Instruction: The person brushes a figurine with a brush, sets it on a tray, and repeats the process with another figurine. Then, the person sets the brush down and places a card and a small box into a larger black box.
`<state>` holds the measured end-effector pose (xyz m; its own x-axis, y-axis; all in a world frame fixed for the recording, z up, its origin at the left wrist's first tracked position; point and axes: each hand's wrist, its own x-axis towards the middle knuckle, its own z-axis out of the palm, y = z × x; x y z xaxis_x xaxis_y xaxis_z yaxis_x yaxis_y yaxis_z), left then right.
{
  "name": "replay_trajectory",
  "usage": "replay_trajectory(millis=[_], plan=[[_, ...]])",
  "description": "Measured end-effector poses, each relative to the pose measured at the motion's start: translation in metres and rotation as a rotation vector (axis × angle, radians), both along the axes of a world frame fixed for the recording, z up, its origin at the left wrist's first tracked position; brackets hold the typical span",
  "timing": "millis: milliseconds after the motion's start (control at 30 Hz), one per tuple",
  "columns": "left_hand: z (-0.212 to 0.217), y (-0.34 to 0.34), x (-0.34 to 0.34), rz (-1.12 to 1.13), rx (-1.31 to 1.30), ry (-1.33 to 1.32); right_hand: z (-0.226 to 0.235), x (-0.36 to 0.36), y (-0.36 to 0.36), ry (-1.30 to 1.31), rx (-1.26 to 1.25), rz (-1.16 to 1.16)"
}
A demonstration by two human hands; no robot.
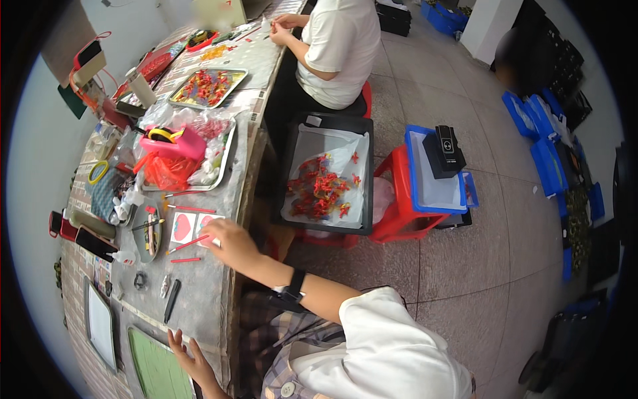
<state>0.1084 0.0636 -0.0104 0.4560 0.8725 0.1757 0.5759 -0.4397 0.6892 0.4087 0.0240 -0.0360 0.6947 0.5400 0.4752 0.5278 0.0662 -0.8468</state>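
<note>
My right hand (229, 245) is over the table with its fingers bent down and together at a white card with a pink-red heart-like shape (209, 227). A similar card (182, 228) lies just left of it. A thin red brush (188, 245) slants from the fingertips toward the lower left; whether the fingers grip it or the card's edge is hidden. Near the front edge, my left hand (191, 363) is raised, fingers spread and holding nothing, beside a green board (156, 366).
More red sticks (185, 260), a dish of small tools (147, 236) and a black pen-like tool (172, 301) lie close by. Beyond is a tray (224, 159) with bags and a pink tape dispenser (183, 145). Right of the table stands a black crate (284, 211); a co-worker (342, 53) sits farther off.
</note>
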Motion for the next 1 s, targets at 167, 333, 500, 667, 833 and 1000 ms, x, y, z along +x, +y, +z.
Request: replay_trajectory(millis=[167,333,500,667,833,1000], plan=[[-0.029,-0.017,0.009,0.025,0.032,0.055,-0.039,0.097,-0.112,0.108,0.039,-0.368],[-0.05,-0.023,0.023,0.06,0.364,0.12,-0.114,0.15,-0.253,0.605,0.016,-0.639],[-0.05,-0.023,0.021,0.165,0.487,0.071,-0.142,0.134,-0.333,0.743,-0.169,-0.8],[-0.047,-0.022,0.019,0.087,0.5,0.083,-0.107,0.116,-0.334,0.828,0.091,-0.731],[-0.047,-0.023,0.015,0.036,0.523,-0.081,-0.064,0.071,-0.338,0.692,0.13,-0.609],[-0.063,-0.013,0.003,-0.002,0.363,-0.154,-0.053,0.041,-0.365,0.691,-0.054,-0.628]])
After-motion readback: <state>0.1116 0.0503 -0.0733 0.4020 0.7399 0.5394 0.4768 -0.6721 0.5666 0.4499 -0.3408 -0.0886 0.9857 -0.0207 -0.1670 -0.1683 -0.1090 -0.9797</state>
